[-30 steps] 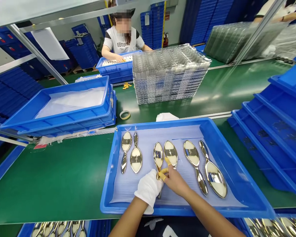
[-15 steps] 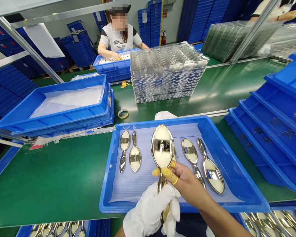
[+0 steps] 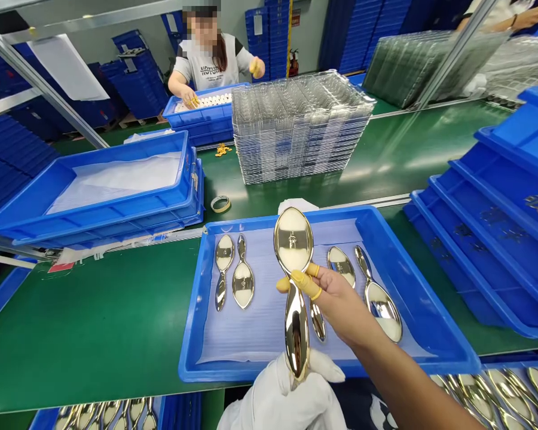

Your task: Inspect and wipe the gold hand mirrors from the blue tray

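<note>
My right hand [image 3: 336, 298], with yellow finger cots, pinches the neck of a shiny gold spoon-shaped piece [image 3: 293, 251] and holds it upright above a blue tray [image 3: 430, 322]. My left hand [image 3: 287, 397], in a white glove, is closed around the lower end of the same piece. On the white liner in the tray lie two gold pieces [image 3: 233, 278] at the left and others [image 3: 372, 292] at the right, one partly hidden behind my right hand.
A stack of clear plastic trays [image 3: 300, 128] stands on the green belt [image 3: 94, 322]. Blue bins [image 3: 107, 191] sit at the left, stacked blue trays [image 3: 497, 221] at the right. A tape roll [image 3: 220, 203] lies on the belt. A person [image 3: 210, 57] works at a far bin. More gold pieces [image 3: 103, 415] lie below.
Both hands picked one gold piece out of the tray and raised it upright. My left hand slid down to its lower end while my right kept the neck.
</note>
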Action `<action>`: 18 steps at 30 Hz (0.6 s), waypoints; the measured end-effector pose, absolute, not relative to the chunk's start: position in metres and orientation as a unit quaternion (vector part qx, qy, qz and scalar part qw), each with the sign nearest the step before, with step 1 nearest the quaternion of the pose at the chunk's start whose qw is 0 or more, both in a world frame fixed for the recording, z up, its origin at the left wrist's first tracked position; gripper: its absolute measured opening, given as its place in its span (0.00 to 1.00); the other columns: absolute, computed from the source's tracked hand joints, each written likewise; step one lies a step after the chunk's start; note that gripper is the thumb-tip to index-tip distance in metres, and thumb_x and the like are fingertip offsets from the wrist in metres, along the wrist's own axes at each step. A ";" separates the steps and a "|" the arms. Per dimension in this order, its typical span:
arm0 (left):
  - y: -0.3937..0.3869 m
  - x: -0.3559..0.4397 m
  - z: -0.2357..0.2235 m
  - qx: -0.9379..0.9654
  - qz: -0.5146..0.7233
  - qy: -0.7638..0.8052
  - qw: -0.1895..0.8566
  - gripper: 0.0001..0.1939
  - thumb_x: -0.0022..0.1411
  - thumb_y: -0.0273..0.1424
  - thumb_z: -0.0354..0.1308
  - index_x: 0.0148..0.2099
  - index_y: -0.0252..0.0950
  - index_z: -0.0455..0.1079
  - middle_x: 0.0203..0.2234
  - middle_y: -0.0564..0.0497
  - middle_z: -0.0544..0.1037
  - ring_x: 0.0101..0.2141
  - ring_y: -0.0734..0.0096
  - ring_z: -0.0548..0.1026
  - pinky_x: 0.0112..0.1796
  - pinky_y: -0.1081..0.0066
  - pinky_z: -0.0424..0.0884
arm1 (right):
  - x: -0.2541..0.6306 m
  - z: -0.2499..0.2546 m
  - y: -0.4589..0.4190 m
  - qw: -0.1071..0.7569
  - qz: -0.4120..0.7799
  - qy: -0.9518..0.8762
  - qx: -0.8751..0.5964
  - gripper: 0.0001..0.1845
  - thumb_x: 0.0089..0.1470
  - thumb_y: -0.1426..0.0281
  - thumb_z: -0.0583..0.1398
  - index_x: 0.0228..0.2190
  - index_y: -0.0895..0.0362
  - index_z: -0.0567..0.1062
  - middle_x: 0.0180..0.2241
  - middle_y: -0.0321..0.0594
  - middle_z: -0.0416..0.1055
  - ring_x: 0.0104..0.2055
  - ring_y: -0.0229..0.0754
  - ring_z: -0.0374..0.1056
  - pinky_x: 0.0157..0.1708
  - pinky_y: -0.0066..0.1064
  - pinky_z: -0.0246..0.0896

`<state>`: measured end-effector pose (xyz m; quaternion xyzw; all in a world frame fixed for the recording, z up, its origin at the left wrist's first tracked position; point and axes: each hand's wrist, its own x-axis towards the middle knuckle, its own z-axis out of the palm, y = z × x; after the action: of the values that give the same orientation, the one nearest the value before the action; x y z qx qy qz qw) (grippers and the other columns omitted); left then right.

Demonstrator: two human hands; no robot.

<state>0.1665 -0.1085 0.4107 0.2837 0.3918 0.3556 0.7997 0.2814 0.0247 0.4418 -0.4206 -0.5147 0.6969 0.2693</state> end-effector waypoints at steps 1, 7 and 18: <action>-0.108 0.165 0.411 0.285 0.354 0.384 0.804 0.18 0.69 0.42 0.56 0.52 0.33 0.70 0.38 0.49 0.77 0.30 0.73 0.75 0.31 0.69 0.76 | 0.281 0.441 0.025 0.269 0.701 -0.511 -0.419 0.27 0.51 0.46 0.65 0.40 0.57 0.80 0.31 0.39 0.81 0.31 0.42 0.72 0.47 0.40 0.66; -0.108 0.163 0.412 0.290 0.350 0.354 0.818 0.18 0.69 0.40 0.57 0.54 0.34 0.69 0.40 0.48 0.77 0.33 0.71 0.76 0.33 0.67 0.77 | 0.280 0.438 0.027 0.274 0.725 -0.485 -0.407 0.27 0.47 0.47 0.68 0.37 0.57 0.80 0.28 0.38 0.80 0.30 0.41 0.71 0.45 0.39 0.67; -0.108 0.163 0.393 0.292 0.357 0.345 0.818 0.24 0.68 0.48 0.54 0.55 0.34 0.69 0.41 0.46 0.78 0.34 0.69 0.77 0.34 0.65 0.77 | 0.284 0.444 0.021 0.261 0.714 -0.512 -0.399 0.24 0.49 0.46 0.66 0.31 0.55 0.78 0.25 0.37 0.77 0.31 0.42 0.70 0.41 0.37 0.66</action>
<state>0.1629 -0.1079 0.3925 0.2918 0.3447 0.3573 0.8175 0.2838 0.0208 0.4440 -0.3991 -0.5122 0.7142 0.2614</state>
